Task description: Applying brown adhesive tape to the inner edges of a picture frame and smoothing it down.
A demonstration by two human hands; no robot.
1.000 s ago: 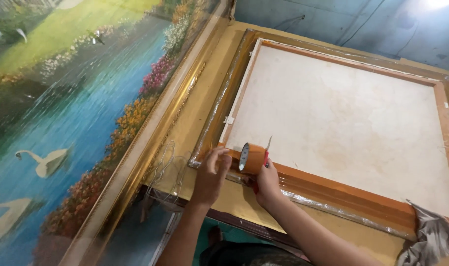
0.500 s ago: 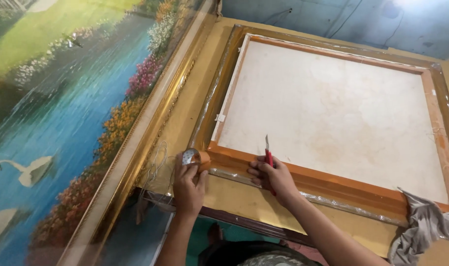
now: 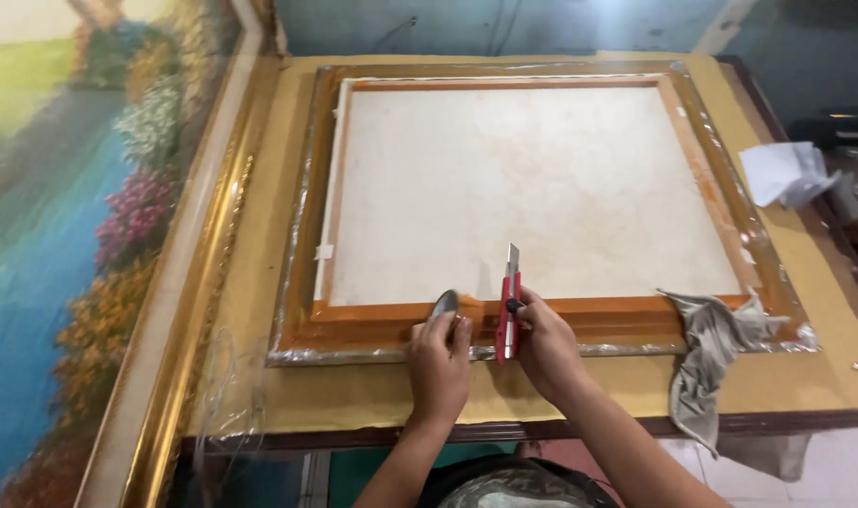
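A large picture frame (image 3: 306, 235) lies face down on a table, its pale canvas back (image 3: 532, 188) edged in orange-brown tape and clear wrap. My left hand (image 3: 438, 362) presses a roll of tape (image 3: 446, 303) against the frame's near edge. My right hand (image 3: 542, 343) rests just to the right of it on the same edge and grips a red utility knife (image 3: 509, 306), blade pointing away from me.
A framed landscape painting (image 3: 81, 235) with a gold frame leans along the left. A grey rag (image 3: 720, 353) hangs over the near right corner of the frame. Crumpled white paper (image 3: 786, 174) lies at the right. The table's front edge (image 3: 354, 435) is near me.
Both hands have shifted right along the frame's near edge. The tape roll went from the left corner to the middle, and the knife moved with the right hand.
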